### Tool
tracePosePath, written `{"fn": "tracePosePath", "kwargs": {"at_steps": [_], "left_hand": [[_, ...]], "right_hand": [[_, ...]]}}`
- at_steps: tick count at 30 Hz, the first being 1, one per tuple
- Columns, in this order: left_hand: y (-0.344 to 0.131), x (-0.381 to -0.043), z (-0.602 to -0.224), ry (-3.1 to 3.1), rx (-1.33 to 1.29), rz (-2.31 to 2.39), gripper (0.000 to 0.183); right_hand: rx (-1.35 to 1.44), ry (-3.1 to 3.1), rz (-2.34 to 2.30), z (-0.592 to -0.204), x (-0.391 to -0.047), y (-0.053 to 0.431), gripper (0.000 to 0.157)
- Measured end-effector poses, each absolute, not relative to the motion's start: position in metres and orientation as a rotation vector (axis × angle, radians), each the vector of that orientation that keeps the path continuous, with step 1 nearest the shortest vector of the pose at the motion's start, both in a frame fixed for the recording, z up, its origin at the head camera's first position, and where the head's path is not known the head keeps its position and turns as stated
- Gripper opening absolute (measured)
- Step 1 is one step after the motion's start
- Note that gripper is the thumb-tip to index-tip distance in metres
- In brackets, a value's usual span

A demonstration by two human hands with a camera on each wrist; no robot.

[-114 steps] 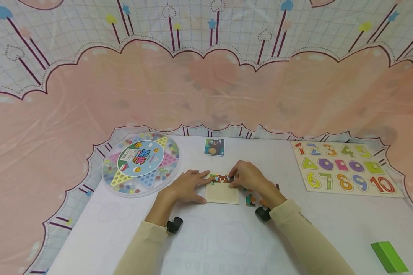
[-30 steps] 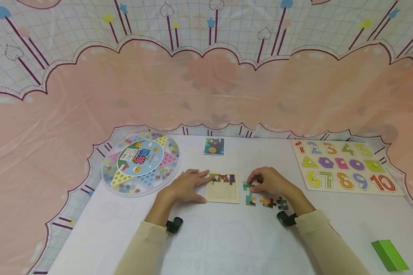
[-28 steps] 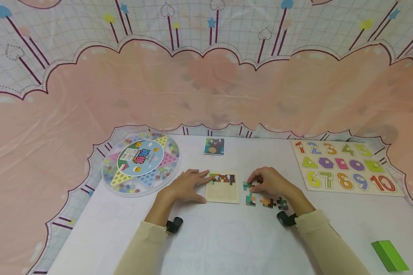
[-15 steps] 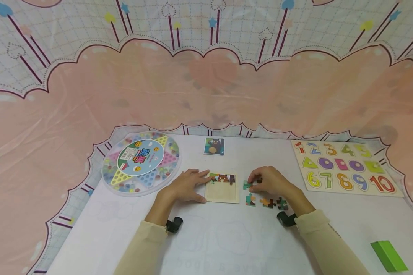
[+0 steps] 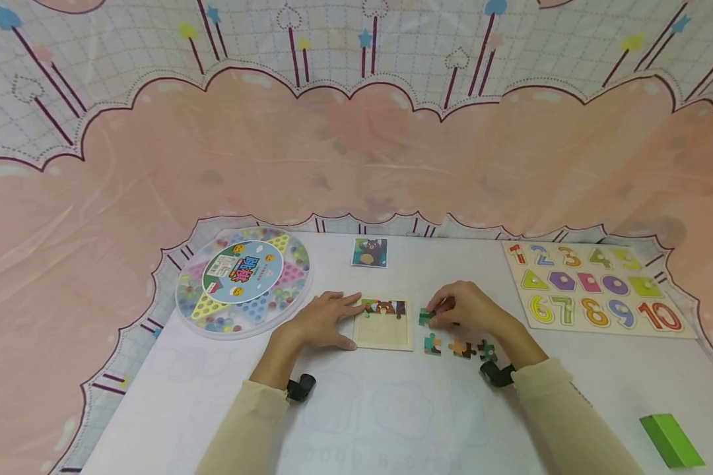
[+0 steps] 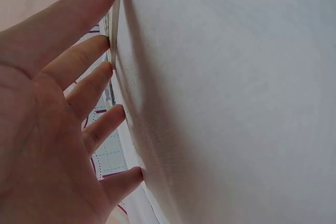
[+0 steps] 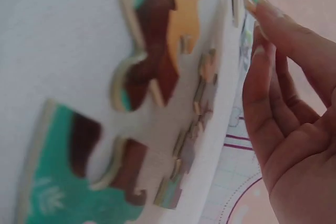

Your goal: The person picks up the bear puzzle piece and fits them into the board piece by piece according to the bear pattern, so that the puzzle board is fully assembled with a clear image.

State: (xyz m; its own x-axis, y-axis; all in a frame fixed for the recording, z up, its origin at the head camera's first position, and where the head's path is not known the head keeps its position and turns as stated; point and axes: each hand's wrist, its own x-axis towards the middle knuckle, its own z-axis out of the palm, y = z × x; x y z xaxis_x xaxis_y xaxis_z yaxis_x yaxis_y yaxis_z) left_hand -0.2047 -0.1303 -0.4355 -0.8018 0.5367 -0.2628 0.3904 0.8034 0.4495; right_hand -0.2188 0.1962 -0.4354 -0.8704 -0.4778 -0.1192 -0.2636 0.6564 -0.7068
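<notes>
Touching wooden tray at nine o'clock: left hand, fingers spread, underside visible only from left wrist. Toward six: roomy white tabletop. Near tray's three-o'clock edge: teal puzzle piece, pinched by right hand, plainest from right wrist.

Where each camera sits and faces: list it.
Head: on the head, facing forward and down at a square pale wooden tray; left grip, right grip show.
Left wrist: on that wrist, facing white tabletop; left grip shows.
Right wrist: on that wrist, facing multicoloured wooden jigsaw pieces; right grip shows.
Head and right wrist share those pieces.
</notes>
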Motion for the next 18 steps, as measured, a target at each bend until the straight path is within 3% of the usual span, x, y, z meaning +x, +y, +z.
{"fn": "tracePosePath", "kwargs": {"at_steps": [18], "left_hand": [[-0.134, -0.208, -0.437, 2.617, 0.684, 0.585, 0.081]], "right_hand": [[-0.533, 2.482, -1.114, -0.439, -0.221, 0.166, 0.014]]}}
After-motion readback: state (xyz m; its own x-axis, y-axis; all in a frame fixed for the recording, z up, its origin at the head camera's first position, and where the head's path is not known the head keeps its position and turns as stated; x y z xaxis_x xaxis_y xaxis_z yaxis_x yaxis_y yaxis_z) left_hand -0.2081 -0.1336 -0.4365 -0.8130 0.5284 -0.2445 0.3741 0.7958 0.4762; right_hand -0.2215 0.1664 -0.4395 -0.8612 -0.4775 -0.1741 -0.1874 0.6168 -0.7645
